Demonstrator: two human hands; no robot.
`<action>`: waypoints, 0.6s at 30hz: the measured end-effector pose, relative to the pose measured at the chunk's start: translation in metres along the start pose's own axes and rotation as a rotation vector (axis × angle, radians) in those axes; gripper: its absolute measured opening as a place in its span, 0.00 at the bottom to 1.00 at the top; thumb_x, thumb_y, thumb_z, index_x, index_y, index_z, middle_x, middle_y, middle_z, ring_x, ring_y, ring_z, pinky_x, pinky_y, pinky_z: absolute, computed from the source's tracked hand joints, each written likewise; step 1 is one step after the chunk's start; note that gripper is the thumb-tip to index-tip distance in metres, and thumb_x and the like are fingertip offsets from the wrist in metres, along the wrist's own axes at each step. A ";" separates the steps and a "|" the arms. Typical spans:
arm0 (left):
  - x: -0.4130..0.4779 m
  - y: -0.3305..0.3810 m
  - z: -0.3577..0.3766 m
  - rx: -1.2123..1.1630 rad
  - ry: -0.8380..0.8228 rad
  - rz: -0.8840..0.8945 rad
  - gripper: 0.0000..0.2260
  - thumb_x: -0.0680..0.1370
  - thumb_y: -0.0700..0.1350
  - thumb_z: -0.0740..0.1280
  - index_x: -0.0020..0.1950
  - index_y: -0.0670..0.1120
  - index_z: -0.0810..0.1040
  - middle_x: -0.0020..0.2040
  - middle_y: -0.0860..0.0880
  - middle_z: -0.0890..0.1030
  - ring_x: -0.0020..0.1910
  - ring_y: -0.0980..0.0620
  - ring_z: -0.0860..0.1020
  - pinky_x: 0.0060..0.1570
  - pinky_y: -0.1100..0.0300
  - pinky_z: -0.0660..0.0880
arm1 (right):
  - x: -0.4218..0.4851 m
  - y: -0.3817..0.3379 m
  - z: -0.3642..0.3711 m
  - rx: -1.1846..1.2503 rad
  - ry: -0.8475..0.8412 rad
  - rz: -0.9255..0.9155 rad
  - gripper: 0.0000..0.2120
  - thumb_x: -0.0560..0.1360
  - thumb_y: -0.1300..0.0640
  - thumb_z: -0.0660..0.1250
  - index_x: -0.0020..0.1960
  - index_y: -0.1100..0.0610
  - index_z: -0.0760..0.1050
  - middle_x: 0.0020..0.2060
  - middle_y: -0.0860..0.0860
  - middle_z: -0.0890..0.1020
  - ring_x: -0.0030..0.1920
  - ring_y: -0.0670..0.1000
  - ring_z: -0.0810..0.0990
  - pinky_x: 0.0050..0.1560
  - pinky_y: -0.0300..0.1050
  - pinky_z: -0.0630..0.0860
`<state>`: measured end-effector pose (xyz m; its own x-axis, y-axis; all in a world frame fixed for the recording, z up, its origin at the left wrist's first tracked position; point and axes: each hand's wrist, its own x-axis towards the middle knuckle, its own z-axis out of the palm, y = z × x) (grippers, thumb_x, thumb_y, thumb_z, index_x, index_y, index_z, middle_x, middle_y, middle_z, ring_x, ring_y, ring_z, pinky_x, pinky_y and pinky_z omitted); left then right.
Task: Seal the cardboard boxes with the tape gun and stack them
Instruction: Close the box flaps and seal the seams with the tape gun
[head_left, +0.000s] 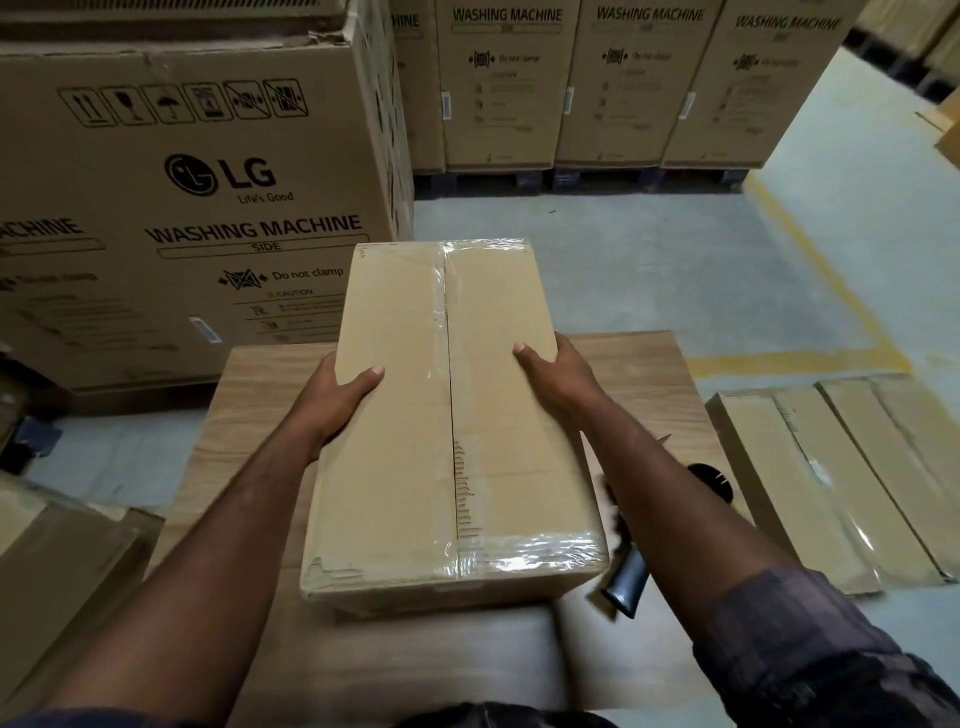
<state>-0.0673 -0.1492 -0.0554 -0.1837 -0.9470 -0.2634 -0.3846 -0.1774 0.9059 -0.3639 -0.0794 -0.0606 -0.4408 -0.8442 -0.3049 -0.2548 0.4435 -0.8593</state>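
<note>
A long cardboard box (405, 415) lies on the wooden table (249, 415), its top seam covered with clear tape that wraps over both ends. My left hand (337, 405) grips its left edge, thumb on top and fingers down the side. On the opposite edge my right hand (556, 374) holds the box the same way. The tape gun (628, 577) lies on the table just right of the box, mostly hidden under my right forearm; only its grey handle and a dark part show.
Large washing machine cartons (197, 197) stand at the left and along the back (613, 88). Flattened boxes (831, 483) lie on the floor to the right. Another carton (57, 561) sits at the lower left. A yellow floor line (831, 291) runs at right.
</note>
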 end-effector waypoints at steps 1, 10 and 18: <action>-0.002 0.004 -0.001 0.002 0.002 0.002 0.21 0.78 0.52 0.72 0.69 0.51 0.74 0.58 0.53 0.83 0.56 0.53 0.82 0.56 0.53 0.78 | -0.001 -0.001 -0.003 0.002 -0.008 0.000 0.26 0.77 0.40 0.70 0.70 0.51 0.73 0.62 0.49 0.82 0.61 0.52 0.81 0.59 0.44 0.74; -0.033 0.059 -0.003 0.038 -0.005 0.046 0.16 0.80 0.50 0.69 0.68 0.51 0.76 0.54 0.55 0.83 0.50 0.57 0.82 0.42 0.61 0.75 | -0.005 -0.012 -0.031 0.074 -0.062 -0.054 0.38 0.66 0.30 0.70 0.68 0.51 0.76 0.59 0.48 0.84 0.57 0.52 0.84 0.64 0.55 0.79; -0.092 0.083 0.003 0.017 -0.019 0.084 0.15 0.81 0.47 0.68 0.68 0.48 0.77 0.52 0.54 0.83 0.48 0.56 0.82 0.43 0.61 0.75 | -0.054 -0.021 -0.065 0.073 -0.094 -0.109 0.26 0.76 0.40 0.71 0.67 0.56 0.78 0.57 0.51 0.85 0.55 0.53 0.85 0.64 0.55 0.79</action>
<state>-0.0851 -0.0756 0.0430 -0.2328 -0.9532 -0.1929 -0.3819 -0.0928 0.9195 -0.3907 -0.0236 0.0012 -0.3307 -0.9120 -0.2426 -0.2317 0.3276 -0.9160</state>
